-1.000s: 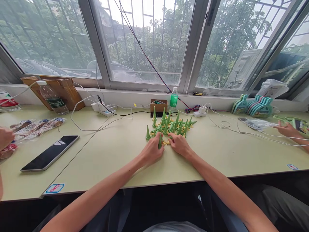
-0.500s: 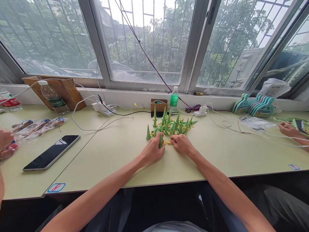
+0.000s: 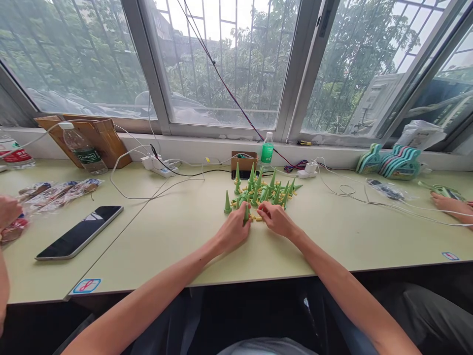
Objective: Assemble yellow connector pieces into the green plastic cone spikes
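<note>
My left hand (image 3: 234,228) is closed around a green cone (image 3: 246,213) that stands up between thumb and fingers. Just to the right, my right hand (image 3: 278,220) has its thumb and fingertips pinched together above the table; what they hold, if anything, is too small to make out. Small yellow pieces (image 3: 257,218) lie on the table between the two hands. Behind them is a cluster of pointed green cones (image 3: 272,185), many upright and some lying over, with yellow bits among them.
A small cardboard box (image 3: 244,160) and a green-labelled bottle (image 3: 266,150) stand behind the cones. White cables (image 3: 129,198) cross the table on both sides. A phone (image 3: 79,232) lies left. Other people's hands (image 3: 449,206) show at both edges; teal hangers (image 3: 401,161) stand back right.
My right hand has lifted slightly and shifted a little left, off the yellow pieces. My left hand stays on the green cone. The co-worker's hand at right has lowered the green item.
</note>
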The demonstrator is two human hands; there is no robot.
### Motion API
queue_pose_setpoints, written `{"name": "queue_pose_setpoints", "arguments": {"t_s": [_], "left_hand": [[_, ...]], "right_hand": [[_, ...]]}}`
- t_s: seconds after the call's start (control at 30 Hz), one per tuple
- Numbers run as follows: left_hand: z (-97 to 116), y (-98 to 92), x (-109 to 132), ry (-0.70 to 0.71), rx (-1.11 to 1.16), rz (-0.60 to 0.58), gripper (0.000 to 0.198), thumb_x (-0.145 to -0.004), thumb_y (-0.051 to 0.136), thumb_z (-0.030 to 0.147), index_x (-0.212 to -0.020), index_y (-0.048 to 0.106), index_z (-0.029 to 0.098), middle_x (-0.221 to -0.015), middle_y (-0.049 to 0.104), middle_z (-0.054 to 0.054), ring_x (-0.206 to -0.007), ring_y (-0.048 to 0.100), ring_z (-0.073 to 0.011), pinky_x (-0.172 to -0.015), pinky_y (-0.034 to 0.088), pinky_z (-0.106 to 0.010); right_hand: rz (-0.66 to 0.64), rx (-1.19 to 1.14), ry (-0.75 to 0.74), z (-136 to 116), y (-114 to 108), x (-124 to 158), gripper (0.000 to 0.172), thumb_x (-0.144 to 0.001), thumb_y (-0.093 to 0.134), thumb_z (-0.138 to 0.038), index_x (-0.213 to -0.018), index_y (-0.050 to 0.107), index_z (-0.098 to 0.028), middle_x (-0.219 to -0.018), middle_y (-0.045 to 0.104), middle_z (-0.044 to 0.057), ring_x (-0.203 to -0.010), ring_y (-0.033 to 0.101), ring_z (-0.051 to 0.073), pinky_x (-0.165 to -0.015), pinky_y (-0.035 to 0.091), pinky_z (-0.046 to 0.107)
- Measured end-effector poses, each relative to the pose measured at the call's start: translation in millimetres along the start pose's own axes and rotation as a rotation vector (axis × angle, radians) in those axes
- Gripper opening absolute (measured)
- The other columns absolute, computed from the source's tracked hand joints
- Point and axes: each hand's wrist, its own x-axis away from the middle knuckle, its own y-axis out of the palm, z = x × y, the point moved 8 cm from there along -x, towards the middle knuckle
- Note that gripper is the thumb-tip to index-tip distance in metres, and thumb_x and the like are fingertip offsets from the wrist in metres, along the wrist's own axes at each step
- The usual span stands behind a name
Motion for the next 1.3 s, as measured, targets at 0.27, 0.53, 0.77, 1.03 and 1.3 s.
{"name": "queue_pose_setpoints", "arguments": {"t_s": [0.27,0.53,0.77,1.03,1.3], "left_hand": [[1.8,-2.0,0.5,-0.006,0.032,0.008,0.022,-0.084,0.047,0.015,-0.106,0.045,0.02,-0.073,0.056,0.001,-0.054,0.048,-0.0116,-0.058,0.04,-0.025],[2.4,-4.5,-1.6,0.011,0.057,0.066,0.022,-0.085,0.048,0.016,-0.106,0.044,0.02,-0.066,0.052,0.004,-0.049,0.044,-0.0101,-0.057,0.04,-0.024],[2.8,-4.7,-1.9,0.021,0.075,0.068,0.024,-0.085,0.048,0.016,-0.108,0.043,0.02,-0.072,0.056,0.003,-0.047,0.044,-0.0085,-0.055,0.041,-0.023],[4.9,-3.2,-1.9,0.028,0.1,0.053,0.026,-0.084,0.05,0.016,-0.108,0.042,0.021,-0.067,0.053,0.006,-0.044,0.043,-0.0071,-0.054,0.04,-0.021],[6.3,-3.6,-1.8,0.045,0.11,0.054,0.022,-0.086,0.05,0.02,-0.107,0.043,0.021,-0.067,0.052,0.005,-0.046,0.044,-0.0079,-0.053,0.039,-0.021]], "right_hand": [[0.021,-0.078,-0.035,-1.8,-2.7,-0.8,0.018,-0.095,0.04,-0.029,-0.095,0.054,-0.018,-0.081,0.065,0.003,-0.058,0.051,0.012,-0.062,0.039,0.023],[0.069,-0.103,-0.011,0.4,-7.6,-1.8,0.021,-0.095,0.039,-0.031,-0.095,0.056,-0.018,-0.08,0.062,0.003,-0.062,0.052,0.013,-0.062,0.04,0.023],[0.055,-0.166,-0.037,-2.5,-5.6,-2.1,0.021,-0.095,0.041,-0.032,-0.094,0.057,-0.018,-0.076,0.06,0.001,-0.057,0.047,0.011,-0.06,0.039,0.022],[0.038,-0.189,-0.04,-3.7,-0.6,-1.9,0.025,-0.095,0.041,-0.034,-0.094,0.059,-0.018,-0.074,0.061,0.001,-0.059,0.048,0.012,-0.06,0.039,0.022],[0.052,-0.273,-0.073,-4.9,0.0,-2.7,0.024,-0.094,0.045,-0.034,-0.093,0.061,-0.016,-0.074,0.061,0.003,-0.058,0.048,0.012,-0.056,0.039,0.022]]}}
